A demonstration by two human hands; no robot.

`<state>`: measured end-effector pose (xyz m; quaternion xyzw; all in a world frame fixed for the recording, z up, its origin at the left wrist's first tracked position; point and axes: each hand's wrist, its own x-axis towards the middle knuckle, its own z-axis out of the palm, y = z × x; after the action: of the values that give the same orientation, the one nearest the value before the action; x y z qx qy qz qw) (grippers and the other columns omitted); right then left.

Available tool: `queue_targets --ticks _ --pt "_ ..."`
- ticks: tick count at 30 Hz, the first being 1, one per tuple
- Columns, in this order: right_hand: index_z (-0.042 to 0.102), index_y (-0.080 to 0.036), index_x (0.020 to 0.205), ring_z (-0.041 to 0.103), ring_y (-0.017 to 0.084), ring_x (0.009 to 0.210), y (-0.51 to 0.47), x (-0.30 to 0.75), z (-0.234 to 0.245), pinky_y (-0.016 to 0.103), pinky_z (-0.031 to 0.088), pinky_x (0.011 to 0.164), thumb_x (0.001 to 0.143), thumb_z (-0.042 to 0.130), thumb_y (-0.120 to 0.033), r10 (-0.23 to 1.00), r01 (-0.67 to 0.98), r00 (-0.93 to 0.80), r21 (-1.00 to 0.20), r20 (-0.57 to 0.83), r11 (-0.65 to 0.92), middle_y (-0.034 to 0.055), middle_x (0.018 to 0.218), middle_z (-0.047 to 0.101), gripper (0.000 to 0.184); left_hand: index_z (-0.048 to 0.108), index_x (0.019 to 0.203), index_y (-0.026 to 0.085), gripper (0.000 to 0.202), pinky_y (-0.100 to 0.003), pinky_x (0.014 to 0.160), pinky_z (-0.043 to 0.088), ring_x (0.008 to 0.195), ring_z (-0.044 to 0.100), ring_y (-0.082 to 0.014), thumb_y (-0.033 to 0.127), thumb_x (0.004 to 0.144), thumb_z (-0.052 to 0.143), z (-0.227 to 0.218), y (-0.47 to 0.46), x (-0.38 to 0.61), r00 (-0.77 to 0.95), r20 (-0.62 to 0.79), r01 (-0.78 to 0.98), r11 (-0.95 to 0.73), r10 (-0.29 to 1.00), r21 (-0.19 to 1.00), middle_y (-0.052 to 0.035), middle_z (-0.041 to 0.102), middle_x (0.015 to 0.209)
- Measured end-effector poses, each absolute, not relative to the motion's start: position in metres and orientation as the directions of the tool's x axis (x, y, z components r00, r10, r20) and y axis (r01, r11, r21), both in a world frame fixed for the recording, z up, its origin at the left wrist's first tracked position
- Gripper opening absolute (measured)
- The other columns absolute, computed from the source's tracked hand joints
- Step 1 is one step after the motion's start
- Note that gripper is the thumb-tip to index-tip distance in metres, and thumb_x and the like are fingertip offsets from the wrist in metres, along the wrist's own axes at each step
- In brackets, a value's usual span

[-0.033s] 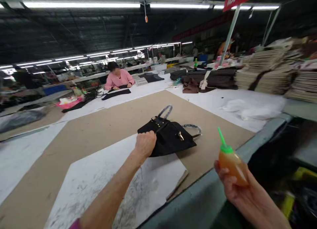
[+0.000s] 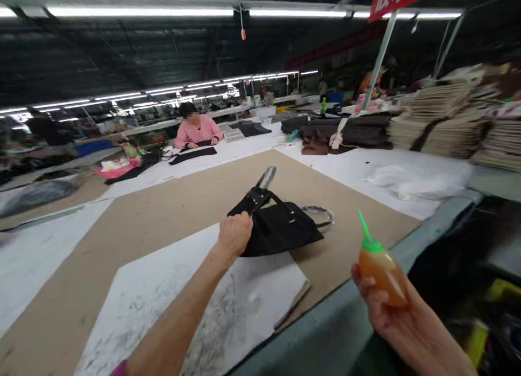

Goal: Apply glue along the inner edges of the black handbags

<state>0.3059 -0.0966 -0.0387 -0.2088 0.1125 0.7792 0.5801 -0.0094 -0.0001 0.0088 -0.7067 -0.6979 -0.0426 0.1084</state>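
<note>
A black handbag rests on the worktable, over the edge of a white board. My left hand is closed on the bag's near left edge. Its two handles are wrapped in clear plastic; one stands up at the back, the other lies out to the right. Small metal fittings show on the black straps. In my right hand, off the table's front edge, is a squeeze bottle of amber liquid. Its green nozzle points up and slightly left, apart from the bag.
Brown cardboard covers much of the table. Across it sits a co-worker in a pink top, hands on black pieces. Dark folded fabric, stacked beige panels and crumpled white plastic lie to the right. A metal post rises behind.
The bag's top strap has lifted into a loop and the rear handle has tipped left. My left hand has shifted slightly left. The bottle stays in about the same place.
</note>
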Motion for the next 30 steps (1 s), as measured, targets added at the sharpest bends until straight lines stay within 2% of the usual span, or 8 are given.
queue_targets --ticks 8,13,16,19,22,26,28,30 --pt "0.047 -0.027 0.129 0.059 0.018 0.075 -0.084 0.261 -0.002 0.030 0.057 0.058 0.058 0.080 0.001 0.839 -0.893 -0.366 -0.102 -0.403 -0.439 0.0157 0.124 0.046 0.083 0.066 0.083 0.013 0.040 -0.029 0.066 0.040 0.075 0.065 -0.0227 0.029 0.094 0.032 0.060 -0.044 -0.087 -0.433 0.383 0.902 0.386 0.816 0.195 -0.0137 0.070 0.079" --pt "0.054 -0.022 0.121 0.062 0.020 0.075 -0.081 0.204 0.033 0.033 0.058 0.063 0.057 0.080 0.000 0.803 -0.817 -0.496 -0.136 -0.329 -0.561 0.0144 0.114 0.055 0.073 0.067 0.079 0.012 0.038 -0.028 0.062 0.037 0.071 0.064 -0.0220 0.027 0.093 0.035 0.062 -0.101 -0.112 -0.589 0.340 0.802 0.479 0.733 0.357 -0.0137 0.069 0.075" --pt "0.056 -0.021 0.119 0.062 0.021 0.070 -0.092 0.160 0.060 0.035 0.058 0.059 0.068 0.074 -0.011 0.767 -0.768 -0.549 -0.162 -0.333 -0.620 0.0140 0.107 0.058 0.056 0.066 0.078 0.012 0.037 -0.028 0.060 0.035 0.068 0.063 -0.0217 0.027 0.092 0.035 0.059 -0.133 -0.125 -0.640 0.326 0.762 0.518 0.696 0.389 -0.0130 0.068 0.071" --pt "0.055 -0.019 0.121 0.061 0.019 0.063 -0.107 0.124 0.086 0.034 0.057 0.053 0.090 0.047 -0.025 0.718 -0.718 -0.584 -0.172 -0.377 -0.674 0.0158 0.101 0.059 0.032 0.065 0.078 0.013 0.038 -0.028 0.059 0.035 0.065 0.063 -0.0218 0.028 0.093 0.034 0.054 -0.161 -0.146 -0.639 0.397 0.766 0.500 0.659 0.404 -0.0120 0.067 0.067" --pt "0.054 -0.019 0.122 0.059 0.017 0.057 -0.117 0.108 0.101 0.031 0.055 0.045 0.097 0.023 -0.027 0.713 -0.710 -0.577 -0.186 -0.398 -0.679 0.0169 0.099 0.059 0.041 0.065 0.082 0.013 0.038 -0.028 0.058 0.036 0.060 0.061 -0.0204 0.032 0.093 0.033 0.046 -0.189 -0.171 -0.613 0.538 0.788 0.395 0.578 0.473 -0.0093 0.065 0.063" --pt "0.047 -0.016 0.131 0.057 0.015 0.055 -0.109 0.123 0.096 0.026 0.054 0.043 0.096 0.020 -0.025 0.796 -0.783 -0.527 -0.195 -0.297 -0.591 0.0194 0.103 0.058 0.045 0.065 0.094 0.013 0.039 -0.028 0.063 0.042 0.064 0.061 -0.0196 0.042 0.089 0.039 0.023 -0.223 -0.200 -0.629 0.666 0.772 0.218 0.402 0.598 -0.0072 0.068 0.073" --pt "0.043 -0.013 0.134 0.058 0.015 0.055 -0.096 0.139 0.085 0.025 0.055 0.043 0.094 0.023 -0.020 0.838 -0.819 -0.499 -0.196 -0.222 -0.540 0.0198 0.099 0.058 0.046 0.065 0.096 0.014 0.040 -0.029 0.068 0.045 0.070 0.062 -0.0209 0.045 0.087 0.041 0.006 -0.236 -0.213 -0.718 0.626 0.687 0.171 0.304 0.706 -0.0069 0.069 0.080" --pt "0.043 -0.013 0.134 0.059 0.015 0.057 -0.081 0.154 0.073 0.026 0.057 0.047 0.092 0.027 -0.016 0.847 -0.823 -0.509 -0.200 -0.155 -0.531 0.0187 0.098 0.058 0.045 0.065 0.089 0.015 0.039 -0.031 0.068 0.047 0.074 0.062 -0.0226 0.048 0.085 0.044 -0.010 -0.246 -0.224 -0.847 0.480 0.515 0.130 0.229 0.847 -0.0058 0.069 0.078"
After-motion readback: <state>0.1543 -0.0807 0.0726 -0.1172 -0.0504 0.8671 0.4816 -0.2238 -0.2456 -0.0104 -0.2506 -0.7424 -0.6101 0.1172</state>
